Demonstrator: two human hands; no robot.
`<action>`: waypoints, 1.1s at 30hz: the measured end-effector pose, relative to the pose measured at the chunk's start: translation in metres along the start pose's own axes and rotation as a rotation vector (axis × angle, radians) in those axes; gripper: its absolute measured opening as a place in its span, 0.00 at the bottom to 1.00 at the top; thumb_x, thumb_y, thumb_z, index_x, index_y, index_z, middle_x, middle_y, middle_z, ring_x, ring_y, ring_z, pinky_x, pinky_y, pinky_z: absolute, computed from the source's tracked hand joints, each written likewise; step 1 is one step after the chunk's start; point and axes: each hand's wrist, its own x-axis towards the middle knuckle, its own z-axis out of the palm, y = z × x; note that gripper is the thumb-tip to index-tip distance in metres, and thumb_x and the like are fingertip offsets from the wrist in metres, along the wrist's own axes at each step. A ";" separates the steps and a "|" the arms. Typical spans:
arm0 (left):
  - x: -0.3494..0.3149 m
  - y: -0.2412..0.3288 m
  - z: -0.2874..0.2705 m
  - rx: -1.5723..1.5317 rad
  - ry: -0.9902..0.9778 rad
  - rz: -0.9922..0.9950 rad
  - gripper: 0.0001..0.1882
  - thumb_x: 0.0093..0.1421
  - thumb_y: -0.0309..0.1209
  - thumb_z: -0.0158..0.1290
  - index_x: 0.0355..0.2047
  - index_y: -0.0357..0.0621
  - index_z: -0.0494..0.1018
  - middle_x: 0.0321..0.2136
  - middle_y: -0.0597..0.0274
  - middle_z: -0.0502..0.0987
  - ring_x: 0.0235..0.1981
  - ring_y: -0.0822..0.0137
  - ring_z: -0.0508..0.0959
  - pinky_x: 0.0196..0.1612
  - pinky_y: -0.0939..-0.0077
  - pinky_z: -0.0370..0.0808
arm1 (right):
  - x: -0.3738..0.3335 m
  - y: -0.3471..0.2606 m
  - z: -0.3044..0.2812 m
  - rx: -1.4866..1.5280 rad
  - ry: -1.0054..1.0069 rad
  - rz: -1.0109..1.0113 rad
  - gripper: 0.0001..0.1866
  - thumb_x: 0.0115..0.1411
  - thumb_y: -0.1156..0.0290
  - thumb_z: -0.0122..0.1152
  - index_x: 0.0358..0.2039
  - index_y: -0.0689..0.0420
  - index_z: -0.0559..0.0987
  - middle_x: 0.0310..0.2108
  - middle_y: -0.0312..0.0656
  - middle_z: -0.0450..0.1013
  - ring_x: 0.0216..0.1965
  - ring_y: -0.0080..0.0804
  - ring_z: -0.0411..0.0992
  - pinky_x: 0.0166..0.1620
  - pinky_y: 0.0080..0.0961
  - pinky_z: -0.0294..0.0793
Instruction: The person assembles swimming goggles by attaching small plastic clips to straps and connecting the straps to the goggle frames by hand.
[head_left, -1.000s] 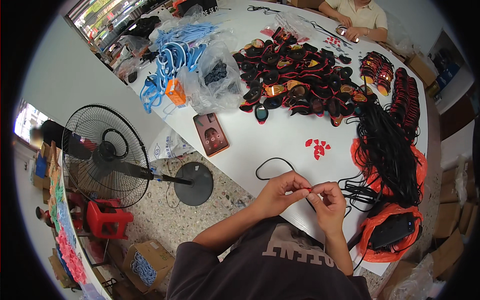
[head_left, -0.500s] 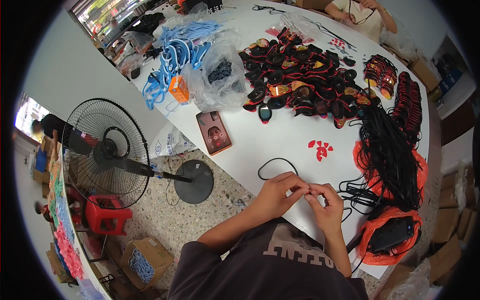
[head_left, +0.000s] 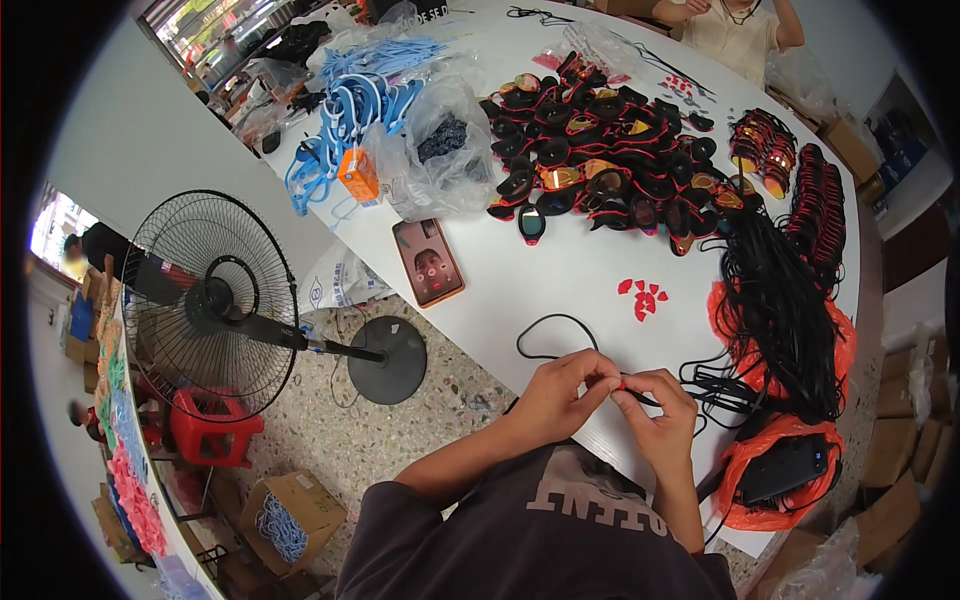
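My left hand [head_left: 562, 398] and my right hand [head_left: 660, 418] meet over the table's near edge, thumbs and forefingers pinched. A thin black cord [head_left: 550, 318] runs into my left fingers, its loop lying on the table beyond them. Black cord also shows at my right fingers. Between the fingertips a small red piece [head_left: 624, 387] is just visible; my fingers cover most of it. Beyond my hands lies a small group of red pieces [head_left: 642, 298]. To the right is a big bundle of black cords [head_left: 775, 300], partly on a red plastic bag [head_left: 840, 345].
Swimming goggles [head_left: 600, 150] are heaped across the white table [head_left: 520, 290], with stacked goggles [head_left: 815, 215] at right. A phone [head_left: 428, 262], orange box [head_left: 357, 174] and clear bag [head_left: 445, 165] lie left. A fan [head_left: 215, 300] stands beside the table. Across it sits another person [head_left: 735, 40].
My hands have shifted slightly, the right one a little to the right. The red piece and black cord at the fingertips show more clearly. The other person's hands have risen and spread apart.
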 end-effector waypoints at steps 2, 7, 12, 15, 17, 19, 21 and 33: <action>0.001 0.005 -0.002 -0.005 -0.017 -0.070 0.04 0.58 0.26 0.53 0.32 0.39 0.71 0.27 0.61 0.76 0.29 0.68 0.75 0.35 0.76 0.71 | 0.003 -0.002 0.000 -0.022 0.005 -0.019 0.09 0.45 0.79 0.67 0.29 0.62 0.78 0.26 0.41 0.74 0.27 0.31 0.73 0.32 0.20 0.71; 0.001 0.003 0.002 -0.019 -0.007 -0.031 0.05 0.58 0.26 0.52 0.33 0.38 0.69 0.28 0.60 0.76 0.30 0.68 0.76 0.36 0.76 0.72 | 0.005 -0.003 0.002 -0.025 0.049 -0.045 0.08 0.44 0.80 0.67 0.27 0.62 0.78 0.24 0.41 0.73 0.25 0.29 0.72 0.30 0.20 0.71; -0.001 -0.002 0.006 -0.114 0.005 -0.069 0.06 0.60 0.26 0.51 0.35 0.37 0.68 0.29 0.59 0.75 0.31 0.69 0.75 0.36 0.76 0.72 | 0.007 -0.005 -0.001 -0.023 0.042 -0.035 0.08 0.44 0.81 0.66 0.27 0.62 0.78 0.23 0.40 0.73 0.24 0.28 0.72 0.29 0.19 0.71; -0.003 -0.004 0.007 -0.142 0.011 -0.068 0.05 0.61 0.26 0.50 0.35 0.38 0.67 0.29 0.59 0.75 0.31 0.69 0.75 0.36 0.77 0.71 | 0.006 -0.004 0.000 -0.033 0.031 -0.054 0.08 0.44 0.82 0.66 0.27 0.61 0.78 0.23 0.40 0.73 0.24 0.27 0.72 0.29 0.19 0.70; -0.003 -0.005 0.005 -0.067 0.042 -0.032 0.05 0.60 0.25 0.49 0.35 0.38 0.66 0.29 0.58 0.73 0.31 0.67 0.75 0.35 0.76 0.71 | 0.006 -0.006 0.001 0.035 -0.003 0.016 0.08 0.45 0.80 0.66 0.28 0.61 0.77 0.24 0.41 0.73 0.25 0.26 0.71 0.31 0.19 0.70; -0.004 -0.006 0.003 -0.004 0.047 0.011 0.05 0.60 0.24 0.49 0.35 0.38 0.65 0.29 0.58 0.73 0.30 0.65 0.74 0.35 0.75 0.71 | 0.009 -0.007 0.000 0.072 -0.072 0.059 0.08 0.46 0.80 0.66 0.28 0.61 0.77 0.25 0.41 0.72 0.26 0.26 0.71 0.32 0.19 0.69; -0.005 -0.005 0.000 0.059 0.047 0.046 0.05 0.59 0.23 0.49 0.35 0.38 0.65 0.29 0.57 0.72 0.30 0.63 0.74 0.34 0.74 0.71 | 0.010 -0.007 -0.001 0.111 -0.139 0.109 0.08 0.47 0.79 0.66 0.28 0.61 0.76 0.25 0.40 0.72 0.27 0.26 0.70 0.34 0.19 0.69; -0.003 -0.003 0.004 0.117 0.209 0.340 0.10 0.54 0.16 0.49 0.34 0.36 0.60 0.31 0.51 0.68 0.32 0.54 0.70 0.33 0.67 0.69 | 0.009 -0.006 -0.004 0.218 -0.091 0.101 0.07 0.48 0.77 0.66 0.26 0.62 0.76 0.24 0.38 0.72 0.27 0.23 0.69 0.34 0.17 0.68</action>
